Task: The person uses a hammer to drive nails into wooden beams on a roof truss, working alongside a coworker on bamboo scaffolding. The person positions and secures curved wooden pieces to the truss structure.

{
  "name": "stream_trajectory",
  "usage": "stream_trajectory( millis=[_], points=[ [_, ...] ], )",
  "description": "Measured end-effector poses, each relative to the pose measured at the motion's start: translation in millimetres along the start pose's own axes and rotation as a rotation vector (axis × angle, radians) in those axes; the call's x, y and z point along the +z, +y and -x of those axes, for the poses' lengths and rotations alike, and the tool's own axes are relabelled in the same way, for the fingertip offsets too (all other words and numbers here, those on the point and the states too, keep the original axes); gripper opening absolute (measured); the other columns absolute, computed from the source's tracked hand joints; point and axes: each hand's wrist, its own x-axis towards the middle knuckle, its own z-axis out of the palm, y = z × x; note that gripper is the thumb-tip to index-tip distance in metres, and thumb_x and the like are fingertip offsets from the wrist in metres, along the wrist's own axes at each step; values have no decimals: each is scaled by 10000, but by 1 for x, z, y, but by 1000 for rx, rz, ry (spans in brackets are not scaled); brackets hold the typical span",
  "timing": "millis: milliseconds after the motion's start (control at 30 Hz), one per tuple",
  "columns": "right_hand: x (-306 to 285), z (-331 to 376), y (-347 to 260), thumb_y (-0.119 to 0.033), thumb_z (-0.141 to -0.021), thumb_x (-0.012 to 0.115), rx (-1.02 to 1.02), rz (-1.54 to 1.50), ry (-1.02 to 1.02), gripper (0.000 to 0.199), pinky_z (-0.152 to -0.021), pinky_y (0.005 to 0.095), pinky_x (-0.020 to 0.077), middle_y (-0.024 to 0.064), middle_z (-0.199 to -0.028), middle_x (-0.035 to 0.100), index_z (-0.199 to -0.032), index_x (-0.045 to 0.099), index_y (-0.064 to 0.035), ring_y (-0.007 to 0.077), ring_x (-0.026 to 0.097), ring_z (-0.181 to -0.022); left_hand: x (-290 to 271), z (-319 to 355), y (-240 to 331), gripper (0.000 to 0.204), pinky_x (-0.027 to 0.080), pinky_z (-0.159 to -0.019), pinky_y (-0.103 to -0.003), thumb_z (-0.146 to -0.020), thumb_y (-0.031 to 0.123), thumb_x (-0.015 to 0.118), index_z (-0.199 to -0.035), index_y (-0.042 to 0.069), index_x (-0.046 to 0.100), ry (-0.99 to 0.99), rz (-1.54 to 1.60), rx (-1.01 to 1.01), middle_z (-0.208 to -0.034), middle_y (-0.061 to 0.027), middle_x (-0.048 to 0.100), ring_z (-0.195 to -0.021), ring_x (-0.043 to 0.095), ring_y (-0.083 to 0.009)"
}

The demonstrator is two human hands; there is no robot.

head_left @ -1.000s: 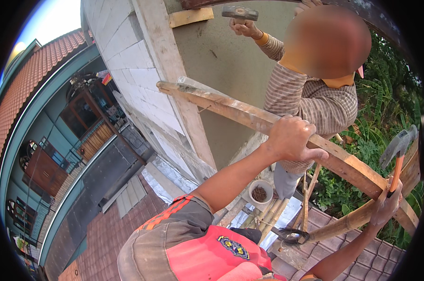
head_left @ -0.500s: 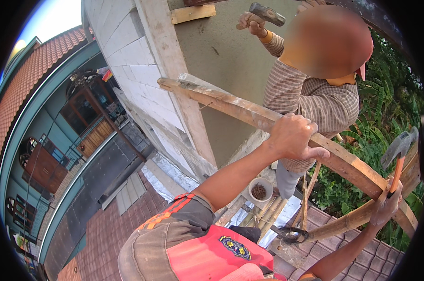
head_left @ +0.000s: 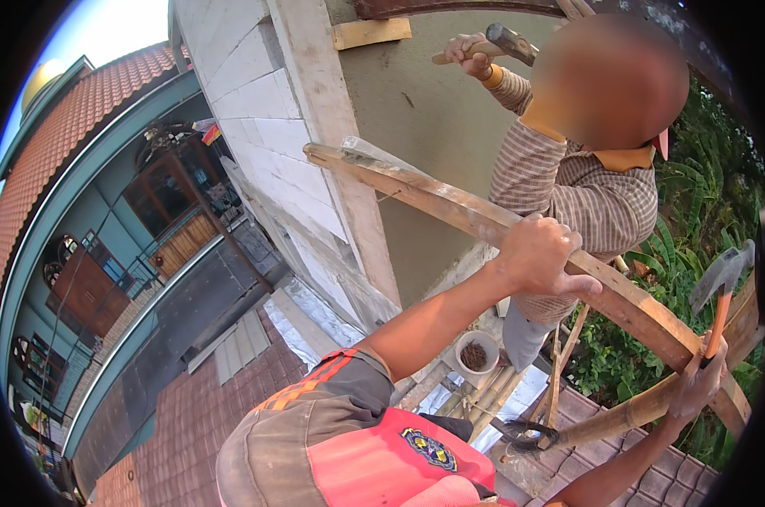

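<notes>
My left hand (head_left: 541,258) is wrapped over a long squared timber beam (head_left: 433,198), thumb along its near side. The beam slopes from the plastered wall at the upper left down to the right. At the beam's lower right, my right hand (head_left: 699,380) is closed around the orange handle of a hammer (head_left: 724,291), its metal head pointing up. That hand rests beside the beam, close to where a bamboo pole (head_left: 619,420) meets it. Across the beam, a co-worker in a striped shirt (head_left: 602,203) holds up another hammer (head_left: 511,44) with a wooden handle.
A white bucket (head_left: 478,377) holding thin brown pieces stands below the beam, near several bamboo poles (head_left: 492,401). A block wall (head_left: 268,127) rises at upper left. Roof tiles (head_left: 179,406) lie far below, with green plants (head_left: 615,346) at the right.
The view has shifted slightly, so the scene sits further right. The co-worker's hammer has come down a little and its handle shows more. My hands keep their places on beam and hammer.
</notes>
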Motion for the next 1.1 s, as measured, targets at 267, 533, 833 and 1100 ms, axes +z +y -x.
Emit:
stream_trajectory(
  millis=[267, 533, 833, 1100],
  points=[
    [0, 1, -1, -212, -1130, 548, 7, -18, -17, 289, -1060, 463, 463, 142, -1195, 708, -1371, 621, -70, 335, 616, -1137, -1, 1, -1, 802, 586, -708, -500, -762, 832, 756, -767, 31, 733, 21, -2, 10, -720, -184, 711, -729, 741, -381],
    [2, 1, 8, -229, -1134, 562, 4, 10, -4, 277, -1041, 458, 471, 128, -1173, 708, -1349, 626, -66, 326, 617, -1123, 1, 1, 1, 808, 581, -711, -482, -783, 833, 740, -771, 26, 736, 23, -23, 33, -711, -182, 703, -719, 736, -365],
    [1, 0, 10, -214, -1133, 568, 5, -6, -9, 279, -1040, 461, 474, 130, -1175, 710, -1361, 624, -65, 325, 623, -1121, 0, 1, 1, 808, 579, -717, -474, -775, 836, 743, -772, 28, 740, 20, -19, 45, -702, -177, 694, -704, 727, -365],
    [0, 1, 4, -167, -1118, 569, 6, -12, -18, 276, -1055, 455, 469, 133, -1186, 706, -1366, 617, -58, 325, 621, -1133, 0, 1, -2, 809, 583, -733, -487, -765, 836, 749, -785, 27, 746, 3, -5, 25, -716, -180, 705, -715, 733, -373]
  ],
)
